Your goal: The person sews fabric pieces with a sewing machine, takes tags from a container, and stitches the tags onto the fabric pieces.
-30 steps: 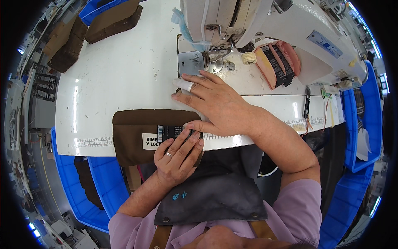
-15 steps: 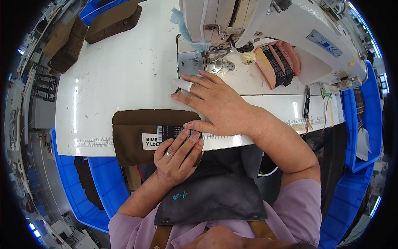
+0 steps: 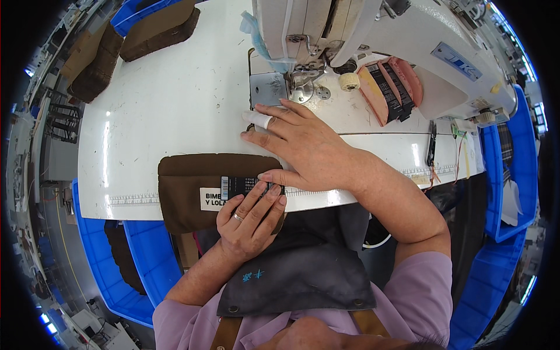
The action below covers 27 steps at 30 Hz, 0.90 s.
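Note:
A brown fabric piece (image 3: 195,175) lies at the near edge of the white sewing table (image 3: 169,105), hanging partly over it. A white label and a small black tag (image 3: 242,185) sit on it. My left hand (image 3: 248,221) presses its fingers on the black tag. My right hand (image 3: 303,146) lies flat on the table beside the fabric's right end, its thumb touching the tag; one fingertip wears white tape. The sewing machine's needle plate (image 3: 269,88) is just beyond my right fingers.
The white sewing machine (image 3: 408,52) fills the far right. A stack of pink and black pieces (image 3: 388,87) lies under its arm. More brown pieces (image 3: 157,29) rest at the far left. Blue bins (image 3: 99,256) stand left and right (image 3: 507,192) of the table.

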### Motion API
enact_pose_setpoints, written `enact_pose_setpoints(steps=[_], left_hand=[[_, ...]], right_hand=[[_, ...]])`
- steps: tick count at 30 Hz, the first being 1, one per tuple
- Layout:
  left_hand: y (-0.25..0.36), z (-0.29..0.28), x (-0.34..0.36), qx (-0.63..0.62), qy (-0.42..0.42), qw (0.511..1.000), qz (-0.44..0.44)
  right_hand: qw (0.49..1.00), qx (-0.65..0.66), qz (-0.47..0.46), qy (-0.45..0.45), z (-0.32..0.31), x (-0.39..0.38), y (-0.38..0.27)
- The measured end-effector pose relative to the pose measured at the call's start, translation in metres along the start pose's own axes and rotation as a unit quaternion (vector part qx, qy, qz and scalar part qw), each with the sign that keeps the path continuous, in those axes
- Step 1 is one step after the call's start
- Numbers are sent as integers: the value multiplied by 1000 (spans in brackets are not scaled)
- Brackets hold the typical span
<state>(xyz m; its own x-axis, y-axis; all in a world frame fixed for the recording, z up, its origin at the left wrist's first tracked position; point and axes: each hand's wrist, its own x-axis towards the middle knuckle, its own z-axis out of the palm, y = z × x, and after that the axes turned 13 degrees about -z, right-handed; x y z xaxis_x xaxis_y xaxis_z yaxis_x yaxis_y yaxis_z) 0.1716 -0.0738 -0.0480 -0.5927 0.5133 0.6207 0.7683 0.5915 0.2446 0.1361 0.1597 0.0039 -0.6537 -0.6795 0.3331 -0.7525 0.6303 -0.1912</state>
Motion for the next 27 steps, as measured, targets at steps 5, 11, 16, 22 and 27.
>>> enact_pose_setpoints(steps=[5,11,16,22,27], left_hand=[[0,1,-1,-1,1,1000,0],[0,1,-1,1,3,1000,0],[0,0,0,-1,-3,1000,1],[-1,-1,0,-1,-11,1000,4],[-2,-2,0,-1,-13,1000,7]], right_hand=[[1000,-9,-3,21,2,0,0],[1000,-8,-2,9,2,0,0],[1000,-10,-2,6,2,0,0],[999,-14,-5,40,3,0,0],[1000,-4,0,4,0,0,0]])
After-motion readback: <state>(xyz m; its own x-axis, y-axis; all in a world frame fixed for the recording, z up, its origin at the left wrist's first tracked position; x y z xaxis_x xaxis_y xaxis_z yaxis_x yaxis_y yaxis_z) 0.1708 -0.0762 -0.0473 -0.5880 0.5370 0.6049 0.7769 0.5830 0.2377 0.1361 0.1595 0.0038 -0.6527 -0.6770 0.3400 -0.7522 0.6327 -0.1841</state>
